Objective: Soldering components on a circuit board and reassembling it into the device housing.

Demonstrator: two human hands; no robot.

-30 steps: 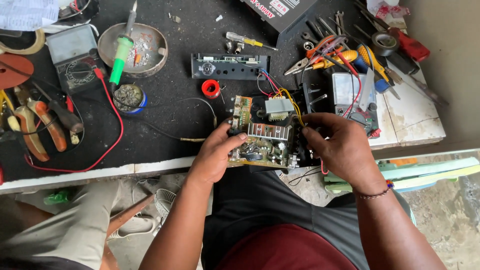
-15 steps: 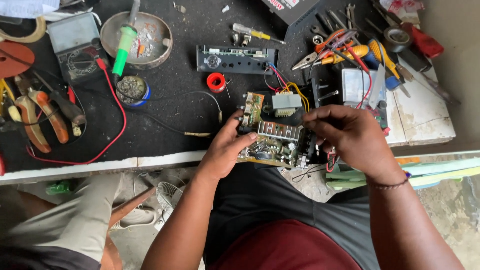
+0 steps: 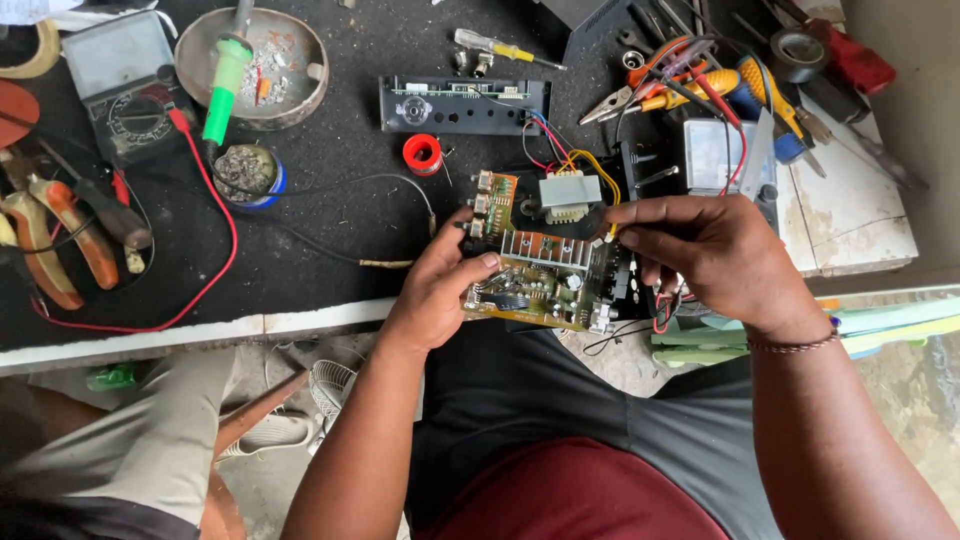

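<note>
My left hand (image 3: 440,290) is clamped on the near-left edge of the green circuit board (image 3: 545,285), thumb on top and fingers curled under, holding it at the bench's front edge above my lap. My right hand (image 3: 715,255) comes over the board's right side with fingers pinched together on something small and dark at its far corner; I cannot tell what it is. On the board, a row of copper-coloured parts runs across the middle, and a grey transformer (image 3: 568,197) sits just beyond it with red, yellow and blue wires leading away. Farther from the board lies a black front panel (image 3: 465,105), with a red spool (image 3: 422,153) between the two. Left of the board, a black cable crosses the mat toward a tin of solder scraps (image 3: 245,172), a green-handled soldering iron (image 3: 225,85) resting in a metal bowl (image 3: 300,50), and a multimeter (image 3: 120,85) with a red lead. Orange-handled pliers (image 3: 60,235) lie at the far left. Right of the panel, pliers, screwdrivers and a tape roll (image 3: 797,48) are heaped. The bench (image 3: 330,225) is covered in dark matting, with a white edge; both forearms reach up from my lap.
</note>
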